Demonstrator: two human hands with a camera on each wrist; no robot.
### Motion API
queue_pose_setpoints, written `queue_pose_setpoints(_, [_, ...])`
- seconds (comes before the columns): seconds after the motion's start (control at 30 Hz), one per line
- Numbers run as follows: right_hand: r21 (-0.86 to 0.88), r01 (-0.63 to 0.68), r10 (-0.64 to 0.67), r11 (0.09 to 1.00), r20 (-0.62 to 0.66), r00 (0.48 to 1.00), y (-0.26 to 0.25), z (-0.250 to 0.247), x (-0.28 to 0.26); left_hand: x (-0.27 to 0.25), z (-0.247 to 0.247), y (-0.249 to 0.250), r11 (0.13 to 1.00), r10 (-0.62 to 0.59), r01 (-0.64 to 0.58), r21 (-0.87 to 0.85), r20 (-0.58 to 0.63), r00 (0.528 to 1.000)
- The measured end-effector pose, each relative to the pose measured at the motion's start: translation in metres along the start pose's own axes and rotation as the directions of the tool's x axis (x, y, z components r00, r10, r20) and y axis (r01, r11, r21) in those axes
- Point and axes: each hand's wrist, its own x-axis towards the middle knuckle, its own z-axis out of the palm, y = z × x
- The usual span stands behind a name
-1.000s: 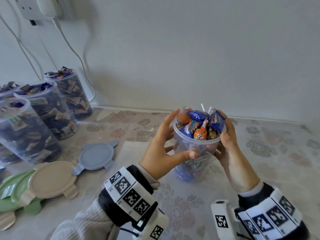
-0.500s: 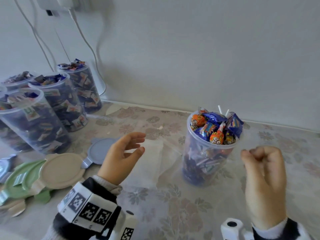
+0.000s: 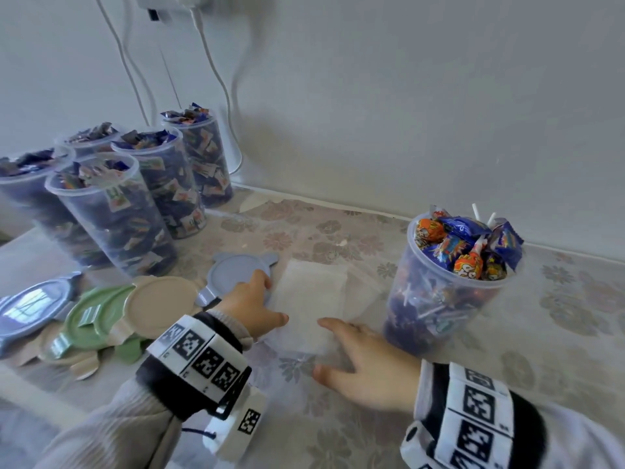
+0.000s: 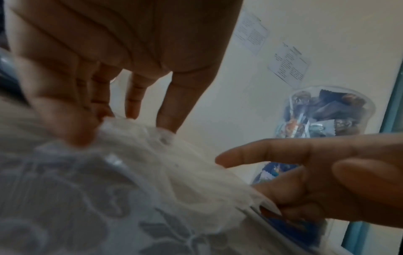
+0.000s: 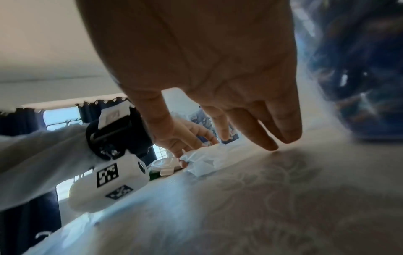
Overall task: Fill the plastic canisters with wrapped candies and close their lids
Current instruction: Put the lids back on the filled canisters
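A clear canister (image 3: pixel 449 292) heaped with wrapped lollipops stands lidless at the right. A flat, translucent white plastic bag (image 3: pixel 311 299) lies on the table between it and a grey-blue lid (image 3: pixel 233 269). My left hand (image 3: pixel 257 299) pinches the bag's left edge, which is crumpled and lifted (image 5: pixel 202 160) in the right wrist view. My right hand (image 3: pixel 358 357) lies flat with straight fingers on the bag's near right corner, just left of the canister's base. In the left wrist view my left fingers (image 4: pixel 167 119) touch the bag (image 4: pixel 174 163).
Several lidless canisters full of dark wrapped candies (image 3: pixel 115 211) stand at the back left. Beige (image 3: pixel 159 306), green (image 3: pixel 91 316) and blue (image 3: pixel 30 306) lids overlap at the near left. White cables (image 3: pixel 220 79) hang down the wall. A floral cloth (image 3: pixel 558 333) covers the table.
Both hands let go of the lollipop canister and dropped to the table. The left hand took hold of the plastic bag's edge; the right hand opened and pressed down flat beside the canister.
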Motion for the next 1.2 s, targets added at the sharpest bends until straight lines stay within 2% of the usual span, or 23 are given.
queue_pose_setpoints(0.13, [-0.038,-0.011,0.013,0.999,0.051,0.999,-0.006,0.001,0.003,-0.001,0.000,0.003,0.996,0.006,-0.006,-0.091,0.000,1.000])
queue_pose_setpoints(0.3, [0.045,-0.013,0.013,0.999,-0.010,1.000,-0.005,0.000,0.004,-0.002,-0.002,0.005,0.982,0.023,-0.018,-0.190,0.024,0.999])
queue_pose_setpoints(0.37, [0.131,-0.027,0.034,0.991,-0.053,0.998,-0.006,-0.002,0.000,-0.002,-0.001,0.002,0.942,0.064,-0.053,-0.332,0.021,0.998])
queue_pose_setpoints(0.47, [0.269,-0.012,0.070,0.963,-0.208,0.976,-0.010,-0.002,-0.002,-0.006,-0.005,-0.001,0.834,0.102,-0.075,-0.546,0.018,0.995])
queue_pose_setpoints(0.57, [0.491,0.001,0.174,0.871,-0.310,0.935,-0.016,-0.002,-0.002,-0.012,-0.012,-0.001,0.746,0.175,-0.123,-0.654,0.015,0.984])
queue_pose_setpoints(0.7, [0.759,0.102,0.281,0.644,-0.358,0.891,-0.035,-0.004,-0.012,-0.028,-0.017,-0.007,0.668,0.304,-0.211,-0.713,0.003,0.953])
queue_pose_setpoints(0.77, [0.795,0.175,0.335,0.581,-0.430,0.839,-0.043,0.002,-0.016,-0.039,-0.017,-0.015,0.639,0.353,-0.226,-0.735,0.019,0.935])
queue_pose_setpoints(0.83, [0.789,0.219,0.374,0.574,-0.490,0.787,-0.049,0.013,-0.019,-0.049,-0.015,-0.026,0.625,0.376,-0.231,-0.746,0.028,0.926])
queue_pose_setpoints(1.0, [0.832,0.280,0.453,0.479,-0.508,0.733,-0.067,0.047,-0.029,-0.068,-0.007,-0.065,0.632,0.356,-0.182,-0.753,0.073,0.932])
queue_pose_setpoints(1.1, [0.809,0.258,0.464,0.528,-0.530,0.710,-0.076,0.074,-0.032,-0.075,-0.001,-0.089,0.676,0.330,-0.154,-0.721,0.109,0.938])
queue_pose_setpoints(1.2, [0.779,0.175,0.499,0.602,-0.538,0.680,-0.084,0.096,-0.036,-0.078,0.003,-0.107,0.695,0.305,-0.125,-0.708,0.134,0.943])
